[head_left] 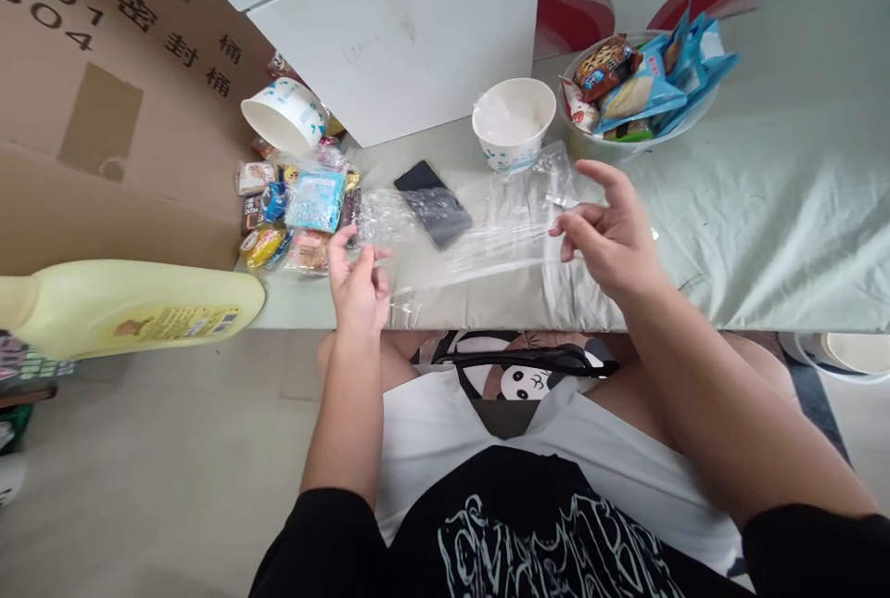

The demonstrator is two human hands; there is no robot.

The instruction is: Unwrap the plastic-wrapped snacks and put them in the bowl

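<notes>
"Fingers?"

"On my feed, left hand [360, 283], left of the phone [432, 206], parted loosely; right hand [612, 232], right of it, forefinger raised, others curled. I can't tell if either pinches."

"The clear plastic [487, 260]?"

"Between both hands, lengthwise left to right, just this side of the phone. Cloth [771, 199] underneath; bowl [511, 153] right of the phone, white box [417, 42] beyond."

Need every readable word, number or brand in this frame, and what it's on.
"50" (line cut off by the frame edge): brown cardboard box
"201": same box
"304": same box
"汤" and "桶": same box
"密封桶": same box
"饮用纯净水": red and white box; bigger red characters above it are cut off
Too small, blurred or stylised to read: yellow bottle, snack packets, paper bowls, black shirt
</notes>
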